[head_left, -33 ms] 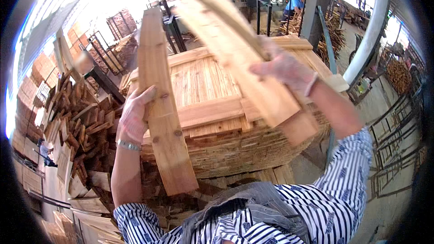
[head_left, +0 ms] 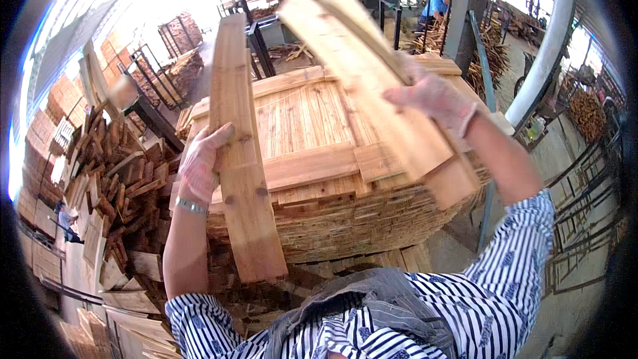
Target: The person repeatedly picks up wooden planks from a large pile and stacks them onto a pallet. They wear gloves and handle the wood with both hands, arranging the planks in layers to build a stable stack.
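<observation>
My left hand (head_left: 202,165), in a pale work glove, is closed around the edge of a long wooden plank (head_left: 247,206) with dark knots. That plank is held nearly upright in view, its lower end close to my apron. In my right hand (head_left: 435,101), also gloved, two planks are gripped together: a front plank (head_left: 362,86) slants up to the left, and a rear plank (head_left: 453,183) shows along its edge and below it. Beneath both hands lies a large stack of boards (head_left: 332,226), with planks laid crosswise along its top.
A heap of short wood offcuts (head_left: 126,186) rises on the left. Farther right stand a grey post (head_left: 466,20) and a pale slanting pipe (head_left: 546,60). A person in blue (head_left: 435,6) is at the back; another person (head_left: 68,223) is at far left.
My right hand and its two planks have shifted slightly to the right. The plank in my left hand has tilted a little, its upper end moving right.
</observation>
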Motion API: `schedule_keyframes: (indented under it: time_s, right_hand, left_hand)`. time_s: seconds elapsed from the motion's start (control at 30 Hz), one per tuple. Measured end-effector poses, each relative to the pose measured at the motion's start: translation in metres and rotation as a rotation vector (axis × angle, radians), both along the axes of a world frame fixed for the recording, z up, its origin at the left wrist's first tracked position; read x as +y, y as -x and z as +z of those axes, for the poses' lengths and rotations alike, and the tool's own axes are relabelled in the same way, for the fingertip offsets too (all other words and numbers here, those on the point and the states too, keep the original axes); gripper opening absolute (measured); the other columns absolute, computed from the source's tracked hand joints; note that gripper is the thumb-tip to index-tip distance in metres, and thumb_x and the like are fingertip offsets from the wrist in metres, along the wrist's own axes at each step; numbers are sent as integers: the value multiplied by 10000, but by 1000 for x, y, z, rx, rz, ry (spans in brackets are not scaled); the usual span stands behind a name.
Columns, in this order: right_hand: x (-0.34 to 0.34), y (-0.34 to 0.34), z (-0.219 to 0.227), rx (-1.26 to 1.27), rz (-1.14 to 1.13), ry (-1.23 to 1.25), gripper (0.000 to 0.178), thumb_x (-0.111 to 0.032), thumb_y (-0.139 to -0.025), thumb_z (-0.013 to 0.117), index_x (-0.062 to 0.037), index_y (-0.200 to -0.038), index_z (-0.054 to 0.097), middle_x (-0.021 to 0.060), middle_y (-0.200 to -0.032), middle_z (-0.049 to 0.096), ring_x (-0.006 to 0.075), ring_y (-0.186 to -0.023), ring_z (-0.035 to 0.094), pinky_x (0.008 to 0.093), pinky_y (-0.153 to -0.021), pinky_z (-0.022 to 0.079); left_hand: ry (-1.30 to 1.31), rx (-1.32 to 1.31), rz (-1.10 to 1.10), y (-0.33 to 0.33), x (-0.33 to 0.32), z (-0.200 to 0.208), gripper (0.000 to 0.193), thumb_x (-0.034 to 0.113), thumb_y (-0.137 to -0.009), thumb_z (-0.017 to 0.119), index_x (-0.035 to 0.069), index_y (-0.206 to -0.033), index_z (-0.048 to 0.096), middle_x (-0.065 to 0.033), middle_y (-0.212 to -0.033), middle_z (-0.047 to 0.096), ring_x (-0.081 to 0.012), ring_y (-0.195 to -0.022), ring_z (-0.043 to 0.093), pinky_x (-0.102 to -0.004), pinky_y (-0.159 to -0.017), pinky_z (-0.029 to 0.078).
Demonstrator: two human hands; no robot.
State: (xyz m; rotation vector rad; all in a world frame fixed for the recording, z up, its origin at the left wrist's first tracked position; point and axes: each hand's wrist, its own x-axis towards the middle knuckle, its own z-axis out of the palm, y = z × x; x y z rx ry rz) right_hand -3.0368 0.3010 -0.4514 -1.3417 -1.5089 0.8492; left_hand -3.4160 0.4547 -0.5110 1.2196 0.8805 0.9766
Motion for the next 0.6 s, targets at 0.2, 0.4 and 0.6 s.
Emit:
schedule_keyframes:
  time_s: [0.2, 0.4, 0.6]
  right_hand:
    - [31, -198, -49, -1020, -216, 429, 937, -345, -875, 708, -20, -1587, 194, 254, -1286, 625, 268, -1171, 620, 369, -1004, 481]
    - [59, -148, -54, -1199, -387, 559, 1157, -650, -755, 739, -80, -1599, 191, 302, -1492, 413, 414, -1353, 481, 450, -1108, 424]
    - [86, -149, -64, -1115, -564, 561, 1082, -474, -725, 771, -108, -1595, 241, 272, -1460, 463, 398, -1328, 514, 437, -1108, 434]
  left_hand:
    - [-65, 655, -162, -11, 94, -27, 551, 294, -888, 758, -36, -1292, 583, -130, -1162, 685, -220, -1013, 685, -381, -873, 580]
    - [-259, 1218, 28, -96, 56, 17, 951, 389, -819, 771, 26, -1548, 278, -246, -1440, 511, -322, -1274, 569, -386, -1047, 488]
    - [-277, 1370, 104, -99, 89, -10, 1041, 366, -677, 790, -22, -1518, 314, -262, -1272, 630, -344, -1178, 635, -405, -955, 543]
